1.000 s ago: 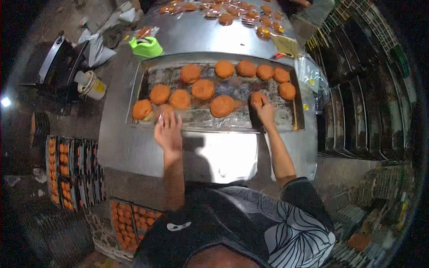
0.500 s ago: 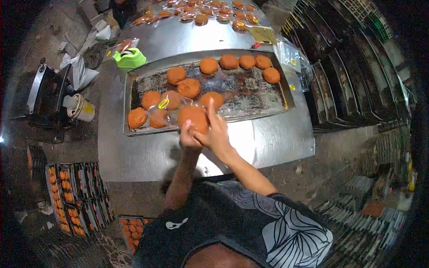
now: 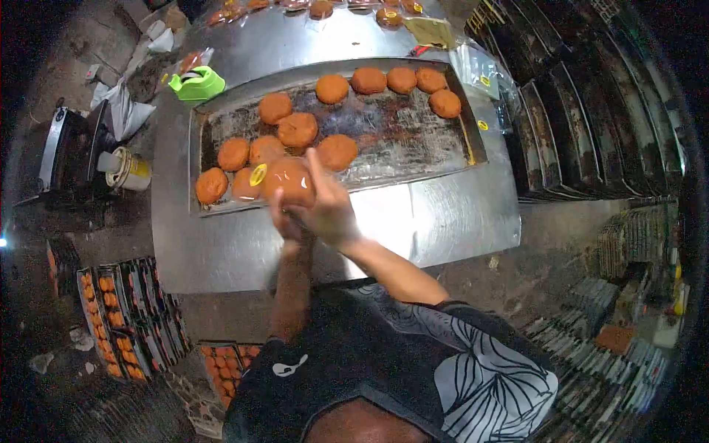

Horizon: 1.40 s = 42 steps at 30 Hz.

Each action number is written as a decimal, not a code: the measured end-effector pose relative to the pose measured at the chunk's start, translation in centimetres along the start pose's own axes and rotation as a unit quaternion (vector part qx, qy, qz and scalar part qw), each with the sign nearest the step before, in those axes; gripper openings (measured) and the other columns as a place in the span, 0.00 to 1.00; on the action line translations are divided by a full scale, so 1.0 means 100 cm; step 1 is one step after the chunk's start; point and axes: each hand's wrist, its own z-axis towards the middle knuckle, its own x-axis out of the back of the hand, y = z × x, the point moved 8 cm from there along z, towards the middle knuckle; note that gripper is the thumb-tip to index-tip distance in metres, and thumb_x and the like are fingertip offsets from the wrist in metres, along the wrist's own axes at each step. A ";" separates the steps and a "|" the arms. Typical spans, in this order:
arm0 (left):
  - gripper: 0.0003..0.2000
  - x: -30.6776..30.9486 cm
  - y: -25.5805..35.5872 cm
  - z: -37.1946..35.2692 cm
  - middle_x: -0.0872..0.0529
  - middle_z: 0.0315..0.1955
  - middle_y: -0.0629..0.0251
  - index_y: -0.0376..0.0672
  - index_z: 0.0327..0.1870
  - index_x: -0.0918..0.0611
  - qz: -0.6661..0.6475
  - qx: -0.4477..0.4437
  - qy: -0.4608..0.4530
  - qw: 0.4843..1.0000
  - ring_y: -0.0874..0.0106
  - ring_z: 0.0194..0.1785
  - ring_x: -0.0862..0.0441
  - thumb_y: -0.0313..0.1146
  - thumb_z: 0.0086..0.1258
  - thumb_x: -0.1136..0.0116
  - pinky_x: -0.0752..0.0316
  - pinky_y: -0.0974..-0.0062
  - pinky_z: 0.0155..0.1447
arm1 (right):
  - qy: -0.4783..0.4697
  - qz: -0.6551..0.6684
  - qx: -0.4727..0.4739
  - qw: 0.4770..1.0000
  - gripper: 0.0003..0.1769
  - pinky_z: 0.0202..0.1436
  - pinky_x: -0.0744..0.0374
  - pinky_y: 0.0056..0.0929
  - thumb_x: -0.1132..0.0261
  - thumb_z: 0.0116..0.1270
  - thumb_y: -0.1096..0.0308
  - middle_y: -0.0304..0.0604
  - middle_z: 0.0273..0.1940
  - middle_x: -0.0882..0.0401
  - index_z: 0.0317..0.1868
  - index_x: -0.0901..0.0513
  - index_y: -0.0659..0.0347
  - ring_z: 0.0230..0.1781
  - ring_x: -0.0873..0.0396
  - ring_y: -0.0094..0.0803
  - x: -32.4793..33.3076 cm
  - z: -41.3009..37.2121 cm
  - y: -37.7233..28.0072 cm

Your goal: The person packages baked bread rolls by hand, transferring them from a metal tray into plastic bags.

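Note:
Between my two hands, above the near left edge of the metal tray (image 3: pixel 413 151), is a round brown bun (image 3: pixel 289 184) in a clear plastic bag with a yellow label (image 3: pixel 258 175). My left hand (image 3: pixel 289 222) grips it from below, its thumb pressed against the near side. On the right side of the bag, my right hand (image 3: pixel 330 212) is closed round the bun and blurred by motion; its lower fingers are hidden. Several unwrapped buns (image 3: pixel 337 153) lie in the tray just beyond my hands.
A green tape dispenser (image 3: pixel 199 87) stands at the tray's left corner. Several bagged buns (image 3: pixel 389 18) lie at the table's far end. Clear bags (image 3: pixel 480 74) rest at the right, by dark stacked trays (image 3: pixel 569 125). Racks of buns (image 3: pixel 111 310) stand on the floor at left.
Both hands have moved left and slightly up with the bagged bun. The bag's loose end with the label now lies closer against the bun. The view has shifted a little.

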 end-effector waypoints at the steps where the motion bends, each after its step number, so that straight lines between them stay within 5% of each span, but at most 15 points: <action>1: 0.27 -0.007 -0.006 0.000 0.29 0.48 0.56 0.37 0.52 0.34 -0.111 0.121 -0.078 0.983 0.66 0.49 0.29 0.51 0.59 0.53 0.29 0.69 0.47 | -0.016 0.045 0.007 0.999 0.47 0.42 0.26 0.34 0.28 0.39 0.71 0.54 0.47 0.31 0.60 0.44 0.65 0.39 0.26 0.45 0.000 0.000 0.002; 8: 0.12 0.012 -0.079 -0.053 0.21 0.26 0.66 0.40 0.35 0.25 0.499 0.138 -0.074 0.853 0.73 0.36 0.24 0.34 0.54 0.38 0.29 0.76 0.38 | -0.293 0.062 -0.214 0.930 0.22 0.33 0.26 0.28 0.38 0.52 0.71 0.48 0.46 0.31 0.50 0.29 0.60 0.33 0.25 0.34 0.004 0.014 0.144; 10: 0.14 -0.002 -0.127 -0.080 0.22 0.32 0.59 0.39 0.30 0.24 0.354 -0.078 -0.390 0.847 0.70 0.37 0.25 0.32 0.45 0.32 0.29 0.72 0.39 | -0.212 -0.008 -0.200 0.957 0.22 0.47 0.29 0.32 0.40 0.54 0.66 0.51 0.44 0.25 0.52 0.30 0.60 0.45 0.26 0.40 0.038 0.093 0.106; 12: 0.13 0.017 -0.198 -0.100 0.23 0.33 0.55 0.38 0.29 0.24 0.597 -0.207 -0.474 0.613 0.60 0.38 0.25 0.30 0.43 0.36 0.29 0.68 0.42 | -0.118 0.025 -0.059 0.991 0.24 0.51 0.32 0.33 0.40 0.55 0.65 0.53 0.48 0.29 0.53 0.31 0.61 0.48 0.29 0.42 0.043 0.130 0.088; 14: 0.08 0.055 -0.237 -0.096 0.22 0.31 0.58 0.40 0.29 0.23 0.559 -0.113 -0.513 0.641 0.61 0.38 0.25 0.29 0.47 0.42 0.29 0.68 0.43 | -0.053 0.045 0.105 0.992 0.27 0.59 0.38 0.35 0.40 0.55 0.64 0.57 0.56 0.38 0.56 0.35 0.62 0.55 0.36 0.45 0.053 0.115 0.072; 16: 0.06 0.023 -0.215 -0.102 0.20 0.30 0.62 0.42 0.29 0.21 0.586 -0.233 -0.583 0.512 0.64 0.39 0.24 0.28 0.51 0.48 0.29 0.69 0.44 | -0.282 0.105 -0.179 0.937 0.23 0.50 0.31 0.30 0.41 0.57 0.61 0.47 0.42 0.24 0.51 0.29 0.61 0.44 0.27 0.32 0.056 0.030 0.095; 20: 0.11 0.041 -0.216 -0.056 0.19 0.29 0.62 0.38 0.35 0.21 0.478 0.223 -0.448 0.722 0.72 0.34 0.22 0.36 0.62 0.51 0.28 0.76 0.41 | -0.500 0.230 -0.345 0.760 0.15 0.38 0.27 0.29 0.39 0.57 0.62 0.40 0.31 0.21 0.42 0.23 0.61 0.31 0.25 0.29 0.065 -0.151 0.116; 21: 0.12 0.047 -0.227 -0.055 0.19 0.27 0.62 0.36 0.36 0.22 0.404 0.255 -0.452 0.753 0.74 0.34 0.23 0.37 0.63 0.51 0.29 0.77 0.41 | -0.427 0.114 -0.256 0.860 0.16 0.35 0.28 0.28 0.39 0.57 0.61 0.43 0.30 0.22 0.43 0.23 0.62 0.29 0.26 0.28 0.072 -0.139 0.111; 29: 0.09 -0.057 -0.160 -0.096 0.20 0.22 0.66 0.36 0.30 0.20 0.458 0.145 -0.467 0.742 0.78 0.26 0.25 0.34 0.57 0.43 0.31 0.81 0.30 | -0.133 -0.045 -0.343 0.929 0.09 0.20 0.30 0.32 0.50 0.62 0.70 0.49 0.18 0.27 0.42 0.31 0.63 0.16 0.27 0.35 0.108 -0.151 0.109; 32: 0.05 -0.089 -0.122 -0.078 0.22 0.20 0.65 0.39 0.29 0.19 0.547 -0.184 -0.394 0.715 0.74 0.26 0.26 0.29 0.52 0.40 0.32 0.78 0.29 | -0.198 0.213 -0.541 0.789 0.17 0.16 0.29 0.22 0.58 0.61 0.76 0.45 0.22 0.24 0.51 0.37 0.60 0.11 0.31 0.27 0.086 -0.152 0.122; 34: 0.05 -0.122 -0.102 -0.093 0.24 0.20 0.62 0.39 0.26 0.20 0.504 -0.058 -0.390 0.769 0.70 0.26 0.27 0.28 0.49 0.43 0.33 0.75 0.32 | 0.024 0.653 -0.552 0.519 0.10 0.26 0.27 0.20 0.55 0.63 0.73 0.47 0.35 0.23 0.42 0.31 0.66 0.25 0.27 0.24 0.066 -0.130 0.151; 35: 0.06 -0.119 -0.102 -0.086 0.24 0.23 0.63 0.39 0.30 0.21 0.476 -0.135 -0.381 0.781 0.71 0.27 0.27 0.28 0.50 0.43 0.33 0.76 0.33 | 0.015 0.438 -0.516 0.736 0.18 0.41 0.26 0.26 0.51 0.65 0.63 0.47 0.42 0.25 0.49 0.33 0.68 0.35 0.27 0.27 0.093 -0.096 0.155; 38: 0.20 -0.082 -0.109 -0.039 0.27 0.42 0.63 0.42 0.51 0.33 0.240 0.019 -0.103 0.965 0.73 0.42 0.29 0.32 0.57 0.45 0.30 0.75 0.45 | 0.117 0.770 -0.266 0.568 0.26 0.55 0.34 0.30 0.54 0.65 0.53 0.41 0.61 0.42 0.61 0.40 0.56 0.51 0.32 0.29 0.072 -0.021 0.114; 39: 0.20 -0.073 -0.131 -0.020 0.28 0.42 0.64 0.42 0.51 0.33 0.021 0.160 -0.179 0.971 0.73 0.44 0.29 0.34 0.58 0.45 0.31 0.72 0.48 | -0.056 0.567 -0.355 0.741 0.25 0.54 0.34 0.31 0.51 0.64 0.54 0.43 0.57 0.37 0.59 0.37 0.55 0.49 0.31 0.30 0.044 -0.020 0.111; 42: 0.20 -0.047 -0.098 0.010 0.28 0.42 0.66 0.42 0.52 0.33 -0.102 0.230 -0.137 0.958 0.71 0.46 0.30 0.37 0.60 0.47 0.31 0.67 0.51 | -0.258 0.422 -0.385 0.779 0.19 0.46 0.29 0.31 0.46 0.60 0.59 0.44 0.46 0.28 0.49 0.30 0.58 0.41 0.27 0.32 0.012 -0.021 0.144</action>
